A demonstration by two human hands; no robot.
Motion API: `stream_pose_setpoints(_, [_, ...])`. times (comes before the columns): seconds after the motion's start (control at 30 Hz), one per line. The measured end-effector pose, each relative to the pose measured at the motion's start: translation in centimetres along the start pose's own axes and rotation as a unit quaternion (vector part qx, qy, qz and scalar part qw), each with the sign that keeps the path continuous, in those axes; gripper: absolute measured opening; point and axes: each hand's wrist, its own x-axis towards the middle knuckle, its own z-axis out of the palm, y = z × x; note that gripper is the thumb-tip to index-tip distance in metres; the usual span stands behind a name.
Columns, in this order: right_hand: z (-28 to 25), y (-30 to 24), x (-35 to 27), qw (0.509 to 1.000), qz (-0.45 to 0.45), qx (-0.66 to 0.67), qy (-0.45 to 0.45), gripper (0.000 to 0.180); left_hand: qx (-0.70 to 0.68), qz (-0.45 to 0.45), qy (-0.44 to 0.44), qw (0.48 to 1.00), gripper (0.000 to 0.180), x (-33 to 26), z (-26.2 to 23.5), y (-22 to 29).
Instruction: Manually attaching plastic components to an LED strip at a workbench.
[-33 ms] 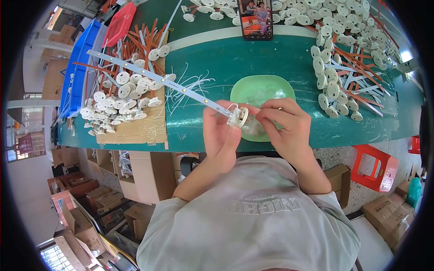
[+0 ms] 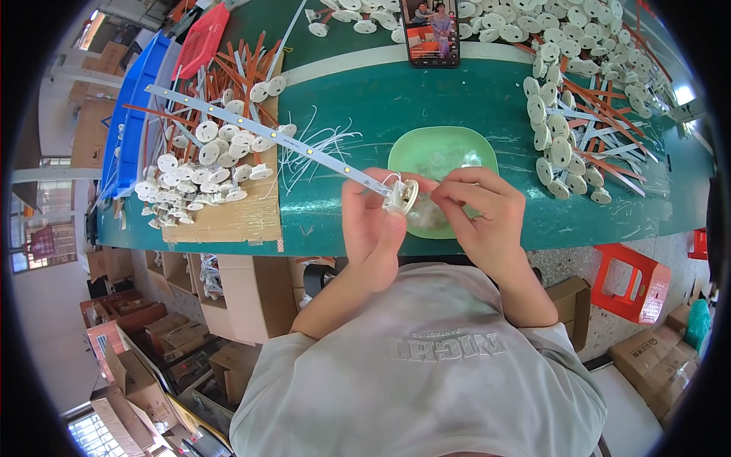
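Observation:
My left hand [image 2: 373, 232] grips a white round end cap [image 2: 410, 196] between thumb and fingers. From the cap a long white LED strip [image 2: 276, 137] with small yellow chips slants up to the far left, over a pile of similar parts. A short white wire curls beside the cap. Close to the left index fingertip, my right hand [image 2: 483, 209] is closed in a pinch; whatever lies between its fingertips is too small to make out. Behind and below both hands sits a light green bowl [image 2: 411, 148] with small clear pieces inside, partly covered by the hands.
Capped strips [image 2: 209, 156] lie heaped on cardboard at left, beside a blue bin [image 2: 141, 114] and a red basket [image 2: 204, 38]. Loose white wires [image 2: 308, 156] lie near the middle. More capped strips [image 2: 563, 145] fill the right side. A phone [image 2: 432, 34] stands at the back.

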Motion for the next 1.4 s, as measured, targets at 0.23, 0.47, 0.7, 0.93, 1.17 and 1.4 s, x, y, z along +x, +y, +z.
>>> stream_pose_setpoints(0.23, [0.6,-0.8,-0.4,0.987,0.109,0.114,0.04,0.015,-0.046,0.023,-0.044,0.998,0.039,0.9,0.4,0.0])
stream_pose_setpoints(0.47, [1.6,-1.5,-1.3,0.973,0.068,0.211,0.062,0.017,-0.049,0.002,-0.015,0.999,0.045,0.7,1.6,0.4])
stream_pose_setpoints(0.7, [3.5,-3.0,-1.8,0.942,0.071,0.304,0.12,0.016,-0.153,0.002,0.08,0.985,0.042,0.3,3.1,0.9])
stream_pose_setpoints(0.93, [2.4,-2.3,-2.4,0.98,0.022,0.173,0.1,0.016,-0.246,0.027,-0.017,0.969,0.047,0.7,1.7,1.4])
stream_pose_setpoints(1.17, [2.8,-2.4,-2.7,0.971,0.075,0.199,0.111,0.016,-0.204,0.018,-0.014,0.979,0.042,0.4,1.5,2.6])
stream_pose_setpoints(1.4, [2.5,-2.0,-2.0,0.968,-0.017,0.229,0.104,0.017,-0.249,-0.004,-0.019,0.968,0.046,0.6,1.3,3.3])
